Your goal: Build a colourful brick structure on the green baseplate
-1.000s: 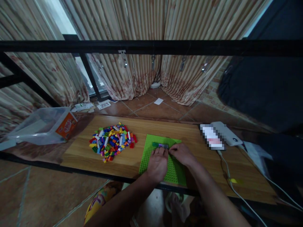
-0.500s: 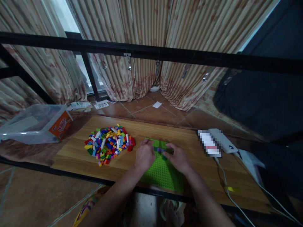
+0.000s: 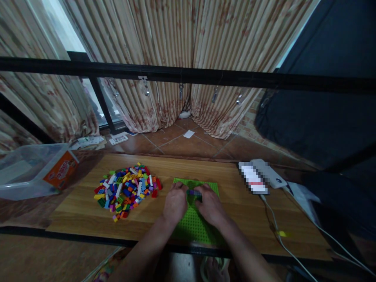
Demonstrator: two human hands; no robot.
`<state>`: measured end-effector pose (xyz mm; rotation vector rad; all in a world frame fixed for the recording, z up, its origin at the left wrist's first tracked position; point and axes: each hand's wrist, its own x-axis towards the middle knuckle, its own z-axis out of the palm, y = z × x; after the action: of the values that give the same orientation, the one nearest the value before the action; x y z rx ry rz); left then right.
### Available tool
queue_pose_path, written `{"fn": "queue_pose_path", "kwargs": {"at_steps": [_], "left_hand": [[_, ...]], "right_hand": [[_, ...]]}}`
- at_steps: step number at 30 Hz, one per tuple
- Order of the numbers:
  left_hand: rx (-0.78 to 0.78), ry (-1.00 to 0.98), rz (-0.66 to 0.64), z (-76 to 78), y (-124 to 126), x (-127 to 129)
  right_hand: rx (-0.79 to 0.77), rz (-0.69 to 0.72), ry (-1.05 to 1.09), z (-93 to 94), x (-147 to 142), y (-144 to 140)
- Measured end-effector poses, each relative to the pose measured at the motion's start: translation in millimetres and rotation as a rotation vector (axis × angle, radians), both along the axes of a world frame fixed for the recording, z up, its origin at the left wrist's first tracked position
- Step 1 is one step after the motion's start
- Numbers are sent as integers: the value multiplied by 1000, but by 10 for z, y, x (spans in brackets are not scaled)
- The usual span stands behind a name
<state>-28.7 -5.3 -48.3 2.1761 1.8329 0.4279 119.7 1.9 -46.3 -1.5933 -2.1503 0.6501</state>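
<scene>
A green studded baseplate (image 3: 195, 227) lies on the wooden table in front of me. Across its upper part runs a short row of small building bricks (image 3: 194, 193), purple and dark in colour. My left hand (image 3: 175, 201) is closed at the left end of that row, its curled fingers over the plate. From the right, my right hand (image 3: 210, 204) grips the other end with thumb and fingers. Both hands partly cover the bricks, so how they join cannot be made out. A heap of loose, many-coloured bricks (image 3: 127, 190) is to the left of the plate.
At the far left stands a clear plastic bin (image 3: 26, 172) with an orange label. A phone (image 3: 254, 178) and a white power bank (image 3: 270, 174) lie on the right, with a cable (image 3: 274, 215) trailing forward. A black rail (image 3: 164, 73) crosses beyond the table (image 3: 88, 219).
My right hand has closed in on the bricks, its fingers nearer my left hand than before. The whole view has shifted slightly, with the table things appearing further left.
</scene>
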Motion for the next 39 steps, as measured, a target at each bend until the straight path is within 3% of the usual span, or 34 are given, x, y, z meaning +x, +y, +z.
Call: {"fn": "queue_pose_path", "kwargs": {"at_steps": [8, 16, 21, 25, 28, 30, 33, 36, 39], "left_hand": [[65, -77, -21, -36, 31, 10], [22, -68, -74, -35, 30, 7], [105, -248, 75, 58, 3, -160], [225, -377, 319, 213, 67, -531], [260, -391, 530, 357, 74, -977], [235, -318, 746, 430, 12, -1336], [61, -187, 1016, 457, -175, -1872], [-115, -92, 1081, 392, -381, -2245], [-232, -50, 1006, 304, -501, -2380]], "right_hand": [[66, -41, -35, -20, 17, 29], [106, 18, -180, -290, 143, 110], [124, 44, -213, -403, 213, 185], [139, 61, -215, -442, 252, 223], [123, 67, -204, -457, 291, 258], [111, 60, -194, -465, 318, 287], [93, 67, -191, -487, 355, 333], [88, 94, -193, -531, 388, 376], [103, 100, -183, -578, 411, 406]]}}
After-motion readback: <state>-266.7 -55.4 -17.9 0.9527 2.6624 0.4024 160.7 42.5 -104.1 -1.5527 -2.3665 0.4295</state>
